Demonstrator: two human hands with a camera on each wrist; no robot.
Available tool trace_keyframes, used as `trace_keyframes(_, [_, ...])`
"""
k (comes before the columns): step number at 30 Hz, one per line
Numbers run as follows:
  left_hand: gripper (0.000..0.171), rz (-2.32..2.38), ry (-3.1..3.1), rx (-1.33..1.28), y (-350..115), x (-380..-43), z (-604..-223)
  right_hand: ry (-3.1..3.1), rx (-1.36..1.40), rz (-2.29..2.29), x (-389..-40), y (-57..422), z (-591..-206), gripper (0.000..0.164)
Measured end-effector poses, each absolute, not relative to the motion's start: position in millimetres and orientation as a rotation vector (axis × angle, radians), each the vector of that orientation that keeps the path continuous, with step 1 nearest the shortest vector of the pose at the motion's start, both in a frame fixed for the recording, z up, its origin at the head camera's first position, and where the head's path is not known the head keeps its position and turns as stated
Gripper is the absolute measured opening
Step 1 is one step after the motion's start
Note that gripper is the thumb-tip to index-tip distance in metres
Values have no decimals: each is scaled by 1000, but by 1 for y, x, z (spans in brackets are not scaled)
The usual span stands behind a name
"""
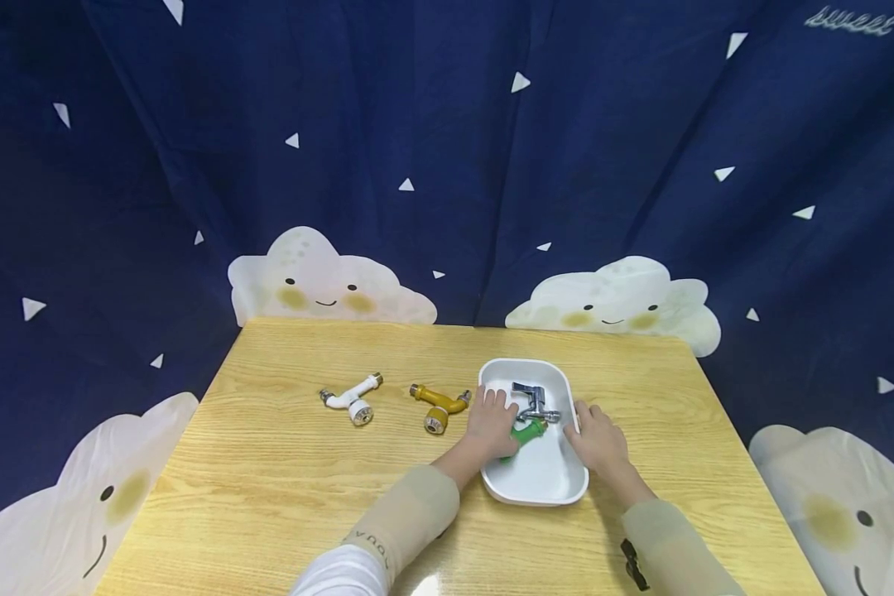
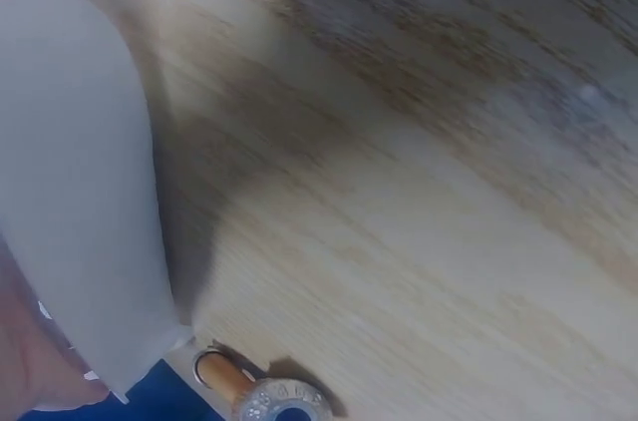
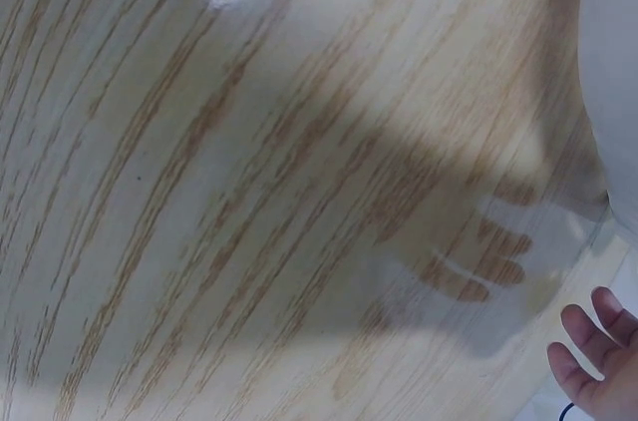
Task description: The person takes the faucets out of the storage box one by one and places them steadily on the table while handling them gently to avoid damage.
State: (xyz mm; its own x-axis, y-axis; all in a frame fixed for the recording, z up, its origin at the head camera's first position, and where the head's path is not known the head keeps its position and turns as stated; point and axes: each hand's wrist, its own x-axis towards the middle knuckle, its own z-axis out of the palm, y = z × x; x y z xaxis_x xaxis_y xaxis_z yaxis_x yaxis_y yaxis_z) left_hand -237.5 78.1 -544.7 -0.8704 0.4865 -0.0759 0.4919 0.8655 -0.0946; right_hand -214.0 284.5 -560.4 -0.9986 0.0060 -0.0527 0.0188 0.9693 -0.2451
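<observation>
A white basin (image 1: 540, 476) stands on the table's right half. My left hand (image 1: 492, 424) reaches over its left rim with fingers extended, partly covering a green faucet (image 1: 529, 432) inside. Beyond that lies a chrome faucet (image 1: 534, 401). At the right rim is my right hand (image 1: 599, 443), its thumb by the edge. The right wrist view shows the spread fingers (image 3: 588, 346) beside the basin's wall (image 3: 613, 72). To the left of the basin lie a yellow faucet (image 1: 439, 404) and, farther left, a white faucet (image 1: 353, 399).
The wooden table (image 1: 268, 497) carries all of these. Behind it hangs a dark blue curtain (image 1: 447, 149) printed with clouds and white triangles. A small dark object (image 1: 632, 564) sits beside my right sleeve.
</observation>
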Motion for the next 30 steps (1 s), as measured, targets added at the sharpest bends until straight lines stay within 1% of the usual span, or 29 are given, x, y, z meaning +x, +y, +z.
trace_keyframes(13, [64, -350, 2932, 760, 86, -232, -552, 3071, 8, -387, -214, 283, -561, 52])
trace_keyframes(24, [59, -396, 2935, 762, 92, -230, -556, 3062, 18, -393, -214, 283, -561, 53])
trace_keyframes(30, [52, -381, 2939, 764, 96, -228, -555, 3073, 10, -399, -214, 285, -563, 52])
